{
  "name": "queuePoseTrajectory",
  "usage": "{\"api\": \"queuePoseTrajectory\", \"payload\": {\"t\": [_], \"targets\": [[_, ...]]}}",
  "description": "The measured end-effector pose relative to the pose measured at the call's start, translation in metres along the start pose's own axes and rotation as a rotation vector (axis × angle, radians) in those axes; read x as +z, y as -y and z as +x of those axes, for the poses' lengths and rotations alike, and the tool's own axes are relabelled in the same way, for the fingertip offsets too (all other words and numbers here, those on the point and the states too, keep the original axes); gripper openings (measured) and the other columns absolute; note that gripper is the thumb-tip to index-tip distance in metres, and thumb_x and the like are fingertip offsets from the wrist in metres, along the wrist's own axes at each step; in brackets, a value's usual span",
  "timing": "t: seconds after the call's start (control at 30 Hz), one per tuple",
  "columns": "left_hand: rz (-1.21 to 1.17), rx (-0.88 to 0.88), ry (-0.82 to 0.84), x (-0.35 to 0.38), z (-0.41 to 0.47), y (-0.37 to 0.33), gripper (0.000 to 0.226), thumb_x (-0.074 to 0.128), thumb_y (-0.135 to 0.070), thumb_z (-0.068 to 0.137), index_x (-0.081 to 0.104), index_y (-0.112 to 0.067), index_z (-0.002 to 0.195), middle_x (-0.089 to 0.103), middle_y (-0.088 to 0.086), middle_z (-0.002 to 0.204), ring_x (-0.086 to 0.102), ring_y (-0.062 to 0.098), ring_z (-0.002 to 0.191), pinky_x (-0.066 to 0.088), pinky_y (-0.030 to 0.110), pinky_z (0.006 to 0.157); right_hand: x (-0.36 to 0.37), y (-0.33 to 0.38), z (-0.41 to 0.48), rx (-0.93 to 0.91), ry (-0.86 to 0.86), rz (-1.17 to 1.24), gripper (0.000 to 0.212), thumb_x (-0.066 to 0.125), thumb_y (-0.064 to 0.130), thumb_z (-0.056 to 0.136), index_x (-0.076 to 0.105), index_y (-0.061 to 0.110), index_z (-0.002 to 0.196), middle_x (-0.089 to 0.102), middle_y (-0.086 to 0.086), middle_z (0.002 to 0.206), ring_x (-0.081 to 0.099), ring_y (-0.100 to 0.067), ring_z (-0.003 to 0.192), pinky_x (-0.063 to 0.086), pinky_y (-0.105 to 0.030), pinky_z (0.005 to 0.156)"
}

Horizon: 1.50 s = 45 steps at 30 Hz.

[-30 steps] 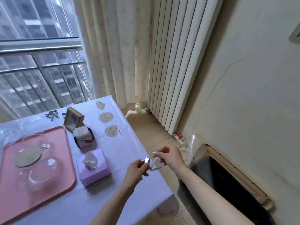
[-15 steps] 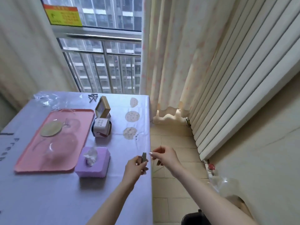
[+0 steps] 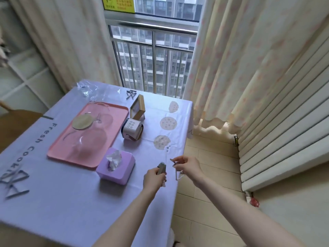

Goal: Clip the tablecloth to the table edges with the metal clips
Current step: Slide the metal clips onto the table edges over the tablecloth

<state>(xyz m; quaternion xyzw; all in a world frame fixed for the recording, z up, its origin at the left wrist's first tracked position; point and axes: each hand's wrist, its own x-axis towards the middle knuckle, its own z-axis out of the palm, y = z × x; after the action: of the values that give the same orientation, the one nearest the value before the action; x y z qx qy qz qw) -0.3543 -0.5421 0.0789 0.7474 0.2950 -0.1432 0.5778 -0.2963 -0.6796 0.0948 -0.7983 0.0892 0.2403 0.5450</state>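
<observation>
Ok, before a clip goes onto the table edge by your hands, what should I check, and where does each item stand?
1. Clip in hand: the left hand grips a metal clip. Ok.
2. The right hand pinches a second clip. Ok.
3. Cloth over the edge: the tablecloth covers the right table edge and hangs past it. Ok.
4. Room at the edge: the tissue box sits back from it. Ok.
5. Clip mouth facing the edge: too blurred. Cannot tell.
6. Spares: loose clips lie on the cloth at the left. Ok.
</observation>
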Motion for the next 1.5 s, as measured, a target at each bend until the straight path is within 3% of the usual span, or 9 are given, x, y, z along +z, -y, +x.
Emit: {"api": "queuePoseTrajectory", "payload": {"t": [0.17, 0.33, 0.5, 0.63, 0.9, 1.1, 1.27, 1.37, 1.5], "targets": [[0.14, -0.05, -0.045, 0.005, 0.025, 0.0, 0.014, 0.056, -0.01, 0.072, 0.063, -0.02, 0.066, 0.067, -0.001, 0.066, 0.066, 0.025, 0.08, 0.055, 0.037, 0.077, 0.003, 0.001, 0.025, 0.016, 0.064, -0.024, 0.022, 0.064, -0.004, 0.075, 0.07, 0.012, 0.089, 0.068, -0.005, 0.081, 0.06, -0.012, 0.066, 0.046, -0.017, 0.056], [0.349, -0.054, -0.122, 0.016, 0.058, -0.019, 0.011, 0.052, -0.012, 0.073, 0.051, -0.022, 0.069, 0.069, 0.004, 0.084, 0.06, 0.025, 0.078, 0.033, 0.024, 0.051, -0.006, 0.006, 0.066, 0.002, 0.096, -0.048, 0.026, 0.058, -0.006, 0.076, 0.071, 0.008, 0.095, 0.068, -0.007, 0.086, 0.061, -0.014, 0.067, 0.047, -0.015, 0.057], [0.486, -0.093, -0.245, 0.038, 0.1, -0.039, 0.019, 0.044, -0.02, 0.083, 0.062, -0.019, 0.09, 0.068, 0.007, 0.096, 0.061, 0.028, 0.092, 0.036, 0.026, 0.062, -0.028, 0.02, 0.12, -0.009, 0.191, -0.088, 0.024, 0.057, -0.003, 0.078, 0.07, 0.005, 0.096, 0.062, -0.003, 0.068, 0.058, -0.012, 0.054, 0.048, -0.019, 0.054], [0.607, -0.169, -0.341, 0.06, 0.128, -0.059, 0.029, 0.044, -0.014, 0.087, 0.06, -0.021, 0.11, 0.065, 0.007, 0.11, 0.057, 0.027, 0.103, 0.036, 0.026, 0.069, -0.055, 0.032, 0.161, -0.009, 0.3, -0.139, 0.02, 0.062, 0.003, 0.078, 0.067, 0.009, 0.097, 0.059, -0.006, 0.071, 0.057, -0.012, 0.051, 0.05, -0.021, 0.054], [0.528, -0.296, -0.487, 0.076, 0.156, -0.066, 0.036, 0.049, -0.016, 0.088, 0.051, -0.021, 0.124, 0.058, 0.007, 0.119, 0.053, 0.026, 0.111, 0.043, 0.033, 0.084, -0.077, 0.046, 0.215, -0.006, 0.551, -0.212, 0.027, 0.07, 0.001, 0.075, 0.061, 0.005, 0.1, 0.059, -0.009, 0.059, 0.054, -0.018, 0.046, 0.047, -0.029, 0.054], [0.588, -0.334, -0.559, 0.085, 0.167, -0.062, 0.045, 0.049, -0.016, 0.088, 0.037, -0.023, 0.132, 0.041, 0.006, 0.124, 0.046, 0.026, 0.113, 0.038, 0.032, 0.088, -0.07, 0.055, 0.231, 0.041, 0.721, -0.191, 0.035, 0.07, -0.005, 0.072, 0.057, 0.004, 0.104, 0.064, -0.013, 0.073, 0.06, -0.016, 0.053, 0.044, -0.015, 0.054], [0.477, -0.172, -0.867, 0.093, 0.179, -0.064, 0.025, 0.058, -0.015, 0.08, 0.06, -0.021, 0.104, 0.051, 0.002, 0.107, 0.047, 0.024, 0.104, 0.028, 0.03, 0.083, -0.063, 0.06, 0.246, 0.033, 0.751, -0.172, 0.029, 0.053, -0.015, 0.077, 0.054, 0.0, 0.101, 0.067, -0.024, 0.083, 0.064, -0.013, 0.059, 0.042, -0.012, 0.05], [0.455, -0.034, -1.013, 0.098, 0.183, -0.074, 0.016, 0.053, -0.017, 0.074, 0.065, -0.025, 0.081, 0.057, -0.004, 0.092, 0.042, 0.017, 0.093, 0.022, 0.029, 0.076, -0.062, 0.064, 0.254, 0.029, 0.78, -0.163, 0.029, 0.06, -0.01, 0.075, 0.054, 0.001, 0.1, 0.068, -0.025, 0.09, 0.062, -0.007, 0.056, 0.041, -0.012, 0.05], [0.172, -0.095, -0.844, 0.104, 0.191, -0.085, 0.017, 0.05, -0.023, 0.091, 0.06, -0.025, 0.104, 0.06, -0.009, 0.102, 0.051, 0.013, 0.099, 0.032, 0.027, 0.088, -0.065, 0.066, 0.262, -0.008, 0.859, -0.209, 0.034, 0.063, -0.002, 0.07, 0.055, 0.007, 0.101, 0.073, -0.008, 0.086, 0.059, -0.012, 0.065, 0.037, -0.02, 0.059]]}}
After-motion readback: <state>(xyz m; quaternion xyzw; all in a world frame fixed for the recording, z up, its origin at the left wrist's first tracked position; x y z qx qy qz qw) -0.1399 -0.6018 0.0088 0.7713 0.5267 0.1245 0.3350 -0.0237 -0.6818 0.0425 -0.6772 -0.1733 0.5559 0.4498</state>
